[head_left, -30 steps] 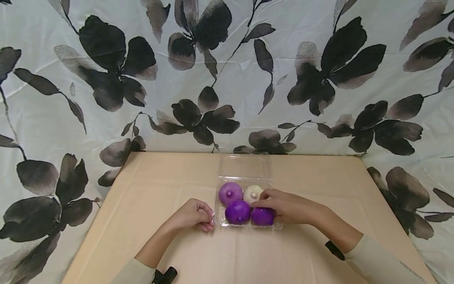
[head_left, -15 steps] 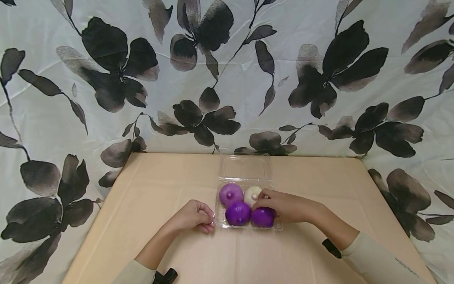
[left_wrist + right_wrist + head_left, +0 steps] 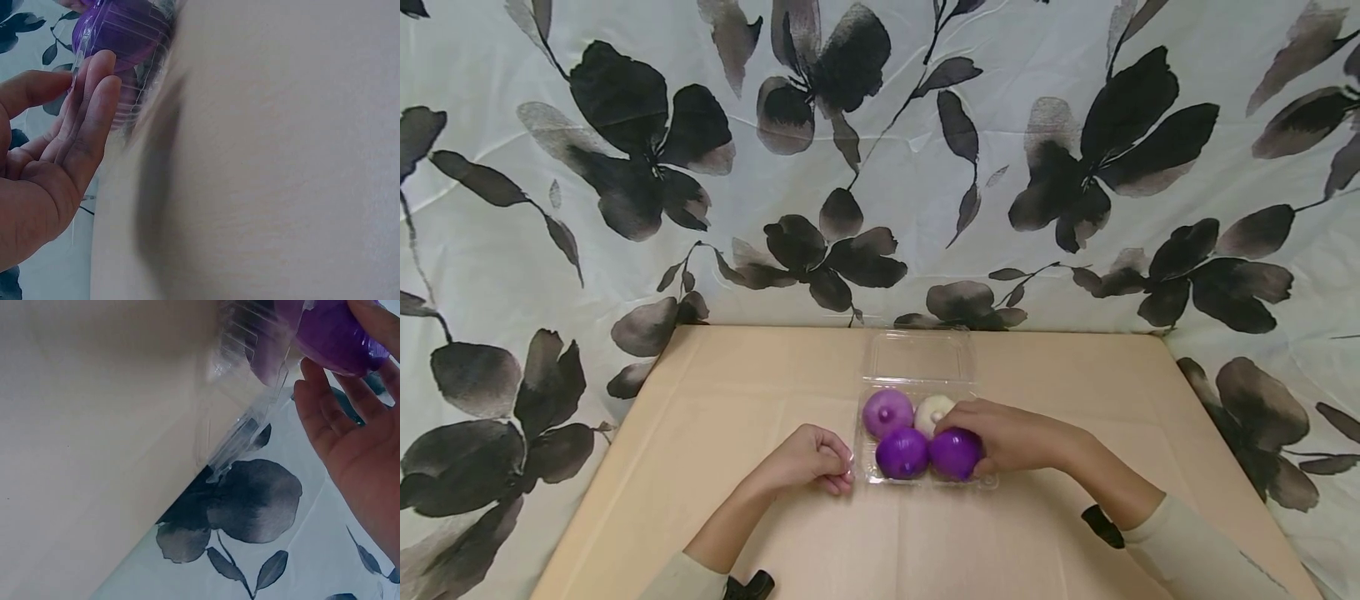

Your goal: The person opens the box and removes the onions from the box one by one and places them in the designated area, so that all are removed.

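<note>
A clear plastic clamshell container (image 3: 919, 360) lies open on the tan table (image 3: 737, 392). It holds a light purple ball (image 3: 887, 413), a white ball (image 3: 931, 410) and two dark purple balls. My right hand (image 3: 1003, 435) curls round the front right dark purple ball (image 3: 955, 454), which the right wrist view shows against my fingers (image 3: 337, 334). The other dark purple ball (image 3: 902, 453) sits beside it. My left hand (image 3: 811, 458) pinches the container's left rim, its fingers laid on the ribbed wall (image 3: 134, 69).
A white cloth with black flowers (image 3: 550, 250) hangs behind the table and drapes down both sides. Bare tan tabletop (image 3: 281, 156) lies left and in front of the container. Dark wrist straps show on both forearms.
My right hand has closed further round the front right dark purple ball, which now shows more and sits slightly higher. My left hand has stayed at the rim.
</note>
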Demonstrator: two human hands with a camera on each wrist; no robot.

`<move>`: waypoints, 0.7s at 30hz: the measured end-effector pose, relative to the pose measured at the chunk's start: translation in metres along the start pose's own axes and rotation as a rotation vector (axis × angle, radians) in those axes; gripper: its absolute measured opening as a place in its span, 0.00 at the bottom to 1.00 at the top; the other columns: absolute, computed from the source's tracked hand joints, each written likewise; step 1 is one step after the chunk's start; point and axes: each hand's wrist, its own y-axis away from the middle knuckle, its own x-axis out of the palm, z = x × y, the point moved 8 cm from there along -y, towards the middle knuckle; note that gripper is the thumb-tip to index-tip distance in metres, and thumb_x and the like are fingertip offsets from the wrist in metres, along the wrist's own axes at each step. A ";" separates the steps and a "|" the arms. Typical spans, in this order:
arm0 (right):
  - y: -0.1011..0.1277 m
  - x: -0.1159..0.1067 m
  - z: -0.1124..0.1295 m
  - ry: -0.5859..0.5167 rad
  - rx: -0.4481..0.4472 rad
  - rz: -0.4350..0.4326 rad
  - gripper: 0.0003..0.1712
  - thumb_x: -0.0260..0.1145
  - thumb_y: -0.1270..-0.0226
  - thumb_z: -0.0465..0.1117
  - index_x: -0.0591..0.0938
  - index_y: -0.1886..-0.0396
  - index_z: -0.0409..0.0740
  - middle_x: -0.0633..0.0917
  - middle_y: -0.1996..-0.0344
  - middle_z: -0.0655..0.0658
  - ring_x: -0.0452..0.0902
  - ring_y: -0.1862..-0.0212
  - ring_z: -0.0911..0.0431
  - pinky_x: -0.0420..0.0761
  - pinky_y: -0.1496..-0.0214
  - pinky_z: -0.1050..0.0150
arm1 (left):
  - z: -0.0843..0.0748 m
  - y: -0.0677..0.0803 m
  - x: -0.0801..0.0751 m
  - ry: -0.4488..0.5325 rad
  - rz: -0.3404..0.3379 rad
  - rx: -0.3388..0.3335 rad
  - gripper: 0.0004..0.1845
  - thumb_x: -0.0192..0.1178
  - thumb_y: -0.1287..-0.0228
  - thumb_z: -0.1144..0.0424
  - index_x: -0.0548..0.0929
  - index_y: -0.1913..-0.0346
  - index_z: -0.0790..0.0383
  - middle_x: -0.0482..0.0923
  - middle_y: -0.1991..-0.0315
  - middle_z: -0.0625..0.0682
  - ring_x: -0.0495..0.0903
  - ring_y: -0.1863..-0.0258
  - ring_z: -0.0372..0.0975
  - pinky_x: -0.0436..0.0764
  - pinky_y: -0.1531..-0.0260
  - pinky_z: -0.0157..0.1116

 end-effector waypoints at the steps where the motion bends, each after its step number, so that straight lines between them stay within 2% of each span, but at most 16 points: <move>1: 0.000 -0.001 0.000 -0.007 0.002 -0.005 0.39 0.83 0.48 0.39 0.78 0.36 0.61 0.81 0.41 0.54 0.76 0.38 0.55 0.85 0.35 0.52 | 0.000 0.000 0.000 -0.002 0.000 0.000 0.06 0.59 0.38 0.76 0.81 0.60 0.78 0.88 0.70 0.62 0.90 0.71 0.44 0.93 0.64 0.45; 8: 0.004 -0.009 -0.001 -0.030 -0.017 -0.035 0.41 0.80 0.45 0.38 0.76 0.30 0.57 0.78 0.40 0.50 0.78 0.40 0.53 0.86 0.37 0.53 | 0.000 0.000 0.000 -0.010 -0.002 -0.003 0.07 0.59 0.37 0.76 0.81 0.59 0.79 0.88 0.70 0.62 0.90 0.71 0.45 0.93 0.63 0.46; 15: 0.009 -0.018 -0.004 -0.087 -0.009 -0.096 0.40 0.80 0.44 0.38 0.76 0.31 0.61 0.78 0.40 0.52 0.78 0.40 0.53 0.86 0.38 0.54 | 0.001 0.000 0.002 -0.001 -0.011 -0.006 0.06 0.60 0.37 0.76 0.81 0.60 0.78 0.88 0.70 0.62 0.90 0.71 0.45 0.94 0.64 0.45; 21: 0.015 -0.035 -0.013 -0.160 -0.024 -0.175 0.38 0.78 0.41 0.35 0.75 0.31 0.55 0.78 0.37 0.49 0.79 0.38 0.51 0.87 0.38 0.56 | 0.002 0.001 0.002 0.002 -0.017 -0.006 0.09 0.60 0.38 0.76 0.80 0.58 0.81 0.89 0.70 0.61 0.90 0.71 0.45 0.94 0.64 0.45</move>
